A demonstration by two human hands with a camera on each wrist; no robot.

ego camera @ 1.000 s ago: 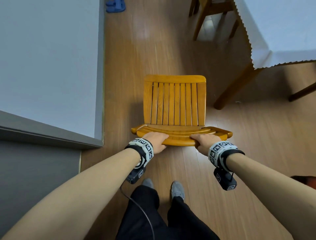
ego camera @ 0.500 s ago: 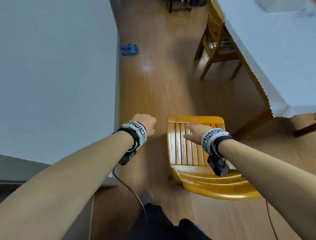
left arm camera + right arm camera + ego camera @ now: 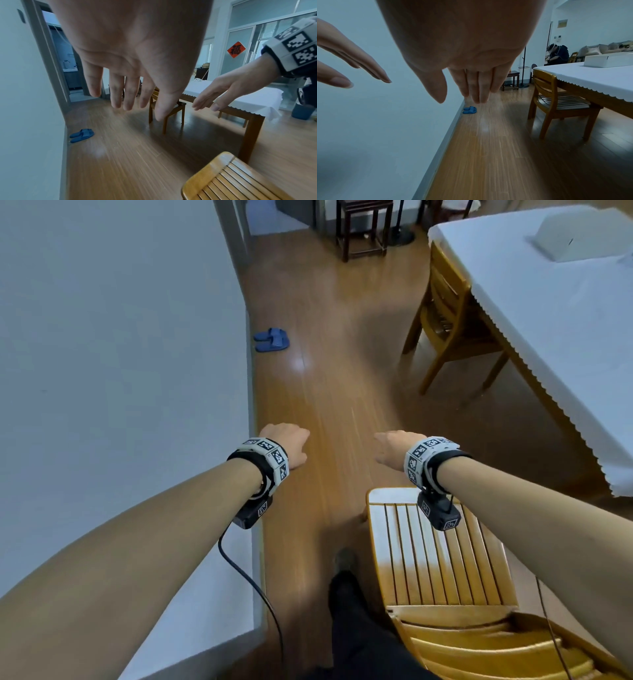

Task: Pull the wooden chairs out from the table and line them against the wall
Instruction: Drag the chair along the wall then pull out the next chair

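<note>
1. Overhead, the head view shows a wood-plank floor running between a pale wall on the left and a surface draped in a white scalloped cloth on the right, with a white box lying on it.
2. One wooden chair sits tucked under that surface; a second, slatted chair stands on the floor just below the right forearm, apart from the wall.
3. Blue slippers lie beside the wall's skirting, and a dark stool stands at the far end.
4. Both hands hang free over the floor: the left hand and right hand have fingers loosely extended, holding nothing.
5. The near chair's lower part is cut off by the frame edge, and the floor is smeared by motion blur.
6. Only the left wrist view shows a red paper square on glass doors and a doorway; only the right wrist view shows a seated person far off.
</note>
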